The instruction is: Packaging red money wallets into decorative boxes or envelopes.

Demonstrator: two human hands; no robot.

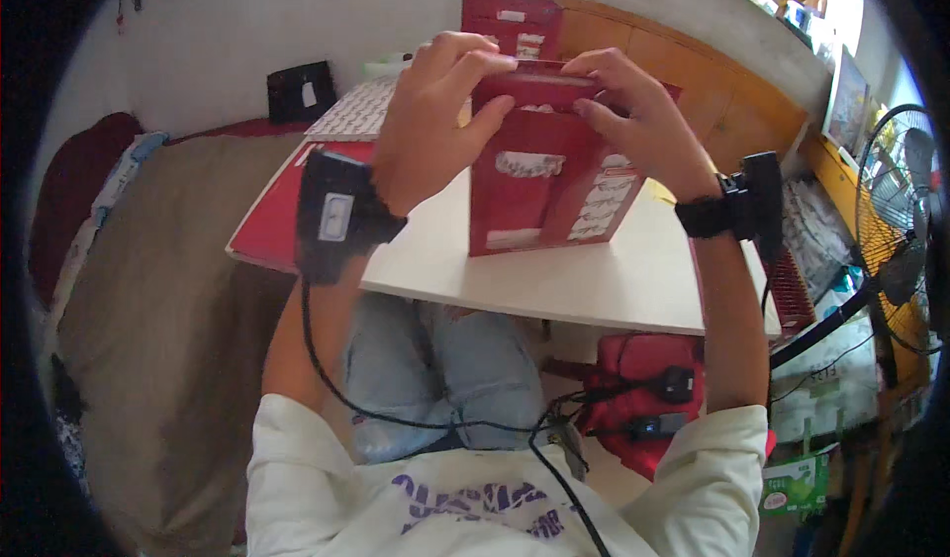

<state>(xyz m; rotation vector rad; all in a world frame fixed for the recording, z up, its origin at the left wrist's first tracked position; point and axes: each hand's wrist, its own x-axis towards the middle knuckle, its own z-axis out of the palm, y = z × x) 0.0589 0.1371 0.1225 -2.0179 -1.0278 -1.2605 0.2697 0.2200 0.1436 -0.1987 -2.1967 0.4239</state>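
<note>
A dark red paper gift bag or box [512,201] with pale printed panels stands upright on the white table [445,267]. My left hand [449,104] is at its top left edge, fingers over the rim and thumb on the near face. My right hand [638,115] is at the top right edge, its fingers bent over the rim and its thumb in front. Both hands seem to pinch the top edge between them. Whether the top is folded over cannot be told. Each wrist bears a black strapped device with a cable.
Flat red sheets [274,216] and a patterned white stack [352,112] lie at the table's left. Another red bag [512,19] stands behind. A fan [898,223] is at the right, a red stool or bag [646,379] below, and black cables cross my lap.
</note>
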